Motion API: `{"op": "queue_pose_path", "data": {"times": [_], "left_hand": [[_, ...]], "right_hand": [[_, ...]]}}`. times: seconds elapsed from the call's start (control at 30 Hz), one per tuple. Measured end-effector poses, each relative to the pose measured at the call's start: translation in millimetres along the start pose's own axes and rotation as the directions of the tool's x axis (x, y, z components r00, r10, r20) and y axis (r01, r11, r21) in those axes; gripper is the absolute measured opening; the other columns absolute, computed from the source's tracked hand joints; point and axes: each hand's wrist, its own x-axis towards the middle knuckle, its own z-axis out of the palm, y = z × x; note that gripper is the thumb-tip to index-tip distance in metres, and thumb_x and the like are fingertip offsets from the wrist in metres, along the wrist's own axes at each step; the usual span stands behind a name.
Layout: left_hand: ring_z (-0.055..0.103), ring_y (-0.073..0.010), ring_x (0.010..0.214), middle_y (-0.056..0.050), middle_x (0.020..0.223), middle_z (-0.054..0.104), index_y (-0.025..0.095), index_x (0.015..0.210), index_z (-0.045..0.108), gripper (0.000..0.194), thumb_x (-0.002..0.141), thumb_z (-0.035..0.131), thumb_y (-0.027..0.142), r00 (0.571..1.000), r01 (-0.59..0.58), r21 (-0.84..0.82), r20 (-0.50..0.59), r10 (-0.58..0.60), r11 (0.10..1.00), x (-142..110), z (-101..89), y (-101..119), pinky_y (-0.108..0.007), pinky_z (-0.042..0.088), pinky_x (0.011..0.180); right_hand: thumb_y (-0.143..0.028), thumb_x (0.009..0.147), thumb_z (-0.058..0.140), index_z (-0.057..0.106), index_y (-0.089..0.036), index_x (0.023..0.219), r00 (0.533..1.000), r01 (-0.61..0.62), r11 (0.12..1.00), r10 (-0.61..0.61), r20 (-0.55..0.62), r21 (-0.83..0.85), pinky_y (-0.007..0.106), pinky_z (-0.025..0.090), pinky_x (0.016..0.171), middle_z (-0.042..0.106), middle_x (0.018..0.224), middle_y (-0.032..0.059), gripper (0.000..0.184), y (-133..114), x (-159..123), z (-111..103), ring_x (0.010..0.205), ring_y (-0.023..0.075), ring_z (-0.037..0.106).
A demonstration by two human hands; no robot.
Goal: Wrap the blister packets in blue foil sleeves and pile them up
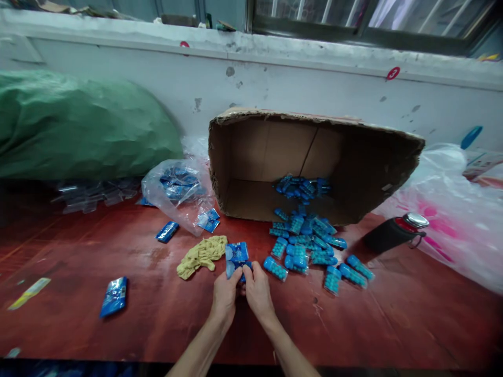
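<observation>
Near the middle of the table's front half, my left hand (pixel 226 296) and my right hand (pixel 257 293) are close together. Both pinch the lower part of a blue printed packet (pixel 237 252), which looks flat, between thumbs and fingers; the fingers underneath are partly hidden. Just left of it lies a crumpled yellow glove (pixel 202 255). To the right, small clear bottles (pixel 297 257) with blue caps and blue balls inside are heaped, spilling from a cardboard box (pixel 251 204) tipped on its side. Blue filled packets (pixel 113 297) lie at the left.
A clear plastic bag (pixel 157 183) of blue packets stands behind the glove. A large green sack (pixel 86 125) lies at the back left, with clear plastic pieces (pixel 94 195) beneath it. A black flask (pixel 387 234) and white plastic bags (pixel 459 209) are at the right.
</observation>
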Motion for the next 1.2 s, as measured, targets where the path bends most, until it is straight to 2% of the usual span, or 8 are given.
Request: {"op": "queue_pose_path", "data": {"times": [0.13,0.27,0.4,0.5,0.67,0.83,0.93,1.2], "left_hand": [[0.046,-0.0075,0.039,0.005,0.044,0.052,0.013,0.061,0.056,0.028,0.054,0.07,0.037,1.0,-0.005,0.011,-0.012,0.005,1.0,-5,2.6,1,-0.019,0.034,0.038],[0.05,-0.0095,0.04,0.001,0.052,0.058,0.013,0.069,0.056,0.026,0.062,0.066,0.035,0.975,0.113,0.011,0.191,-0.113,0.994,-14,-5.6,14,-0.02,0.036,0.037],[0.048,-0.0072,0.038,0.001,0.051,0.057,0.013,0.066,0.053,0.015,0.067,0.064,0.023,0.97,0.18,0.007,0.166,-0.179,0.984,-17,-17.1,23,-0.017,0.034,0.034],[0.047,-0.0061,0.036,0.002,0.047,0.054,0.013,0.062,0.051,0.014,0.071,0.06,0.019,0.964,0.25,-0.009,0.097,-0.248,0.968,-19,-18.3,23,-0.016,0.034,0.033],[0.046,-0.0057,0.035,0.003,0.042,0.049,0.014,0.062,0.049,0.018,0.076,0.055,0.022,0.927,0.375,-0.09,0.047,-0.373,0.923,-26,-13.0,25,-0.014,0.034,0.032],[0.044,-0.0055,0.034,0.005,0.039,0.043,0.016,0.058,0.045,0.023,0.081,0.047,0.021,0.934,0.356,-0.139,0.02,-0.356,0.924,-27,-14.2,26,-0.013,0.033,0.031],[0.045,-0.0066,0.035,0.004,0.04,0.045,0.016,0.061,0.046,0.019,0.079,0.05,0.022,0.946,0.325,-0.113,0.034,-0.323,0.939,-26,-16.7,22,-0.014,0.034,0.031],[0.05,-0.0083,0.036,0.003,0.041,0.05,0.015,0.064,0.051,0.018,0.075,0.056,0.027,0.955,0.295,-0.135,0.001,-0.297,0.946,-29,-17.7,19,-0.016,0.039,0.034]], "right_hand": [[-0.032,0.084,0.037,0.042,-0.021,0.062,0.998,0.054,0.995,-0.057,-0.033,-0.086,0.022,0.03,0.049,0.044,0.054,-0.0046,0.025,-5,-3,-1,0.052,0.0119,0.044],[-0.035,0.088,0.032,0.046,-0.02,0.063,0.992,0.124,0.969,-0.115,0.056,-0.212,0.021,0.034,0.049,0.047,0.054,-0.0045,0.033,-8,0,-22,0.051,0.0113,0.047],[-0.031,0.082,0.047,0.057,-0.02,0.091,0.975,0.216,0.728,-0.2,0.1,-0.651,0.025,0.041,0.061,0.058,0.09,0.0063,0.017,-8,10,-58,0.08,0.0186,0.056],[-0.023,0.074,0.059,0.048,-0.021,0.115,0.986,0.165,0.467,-0.098,0.135,-0.869,0.028,0.043,0.059,0.056,0.102,0.0125,0.042,-6,21,-72,0.087,0.0252,0.058],[-0.022,0.08,0.05,0.045,-0.019,0.118,0.975,0.216,0.431,-0.051,0.216,-0.876,0.029,0.045,0.06,0.058,0.101,0.0127,0.039,-8,33,-67,0.078,0.0238,0.062],[-0.017,0.079,0.039,0.04,-0.013,0.12,0.992,0.11,0.804,-0.055,0.111,-0.584,0.03,0.046,0.07,0.061,0.088,0.0088,0.041,-8,32,-72,0.08,0.0202,0.06],[-0.02,0.075,0.041,0.04,-0.018,0.112,0.995,-0.058,0.974,0.075,0.071,-0.22,0.028,0.049,0.053,0.054,0.063,-0.0031,0.037,-8,27,-74,0.057,0.0156,0.058],[-0.032,0.067,0.062,0.037,-0.023,0.098,0.967,-0.254,0.74,0.215,0.138,0.622,0.024,0.049,0.04,0.051,0.069,-0.0065,0.04,-27,-8,-61,0.05,0.0104,0.055]]}}
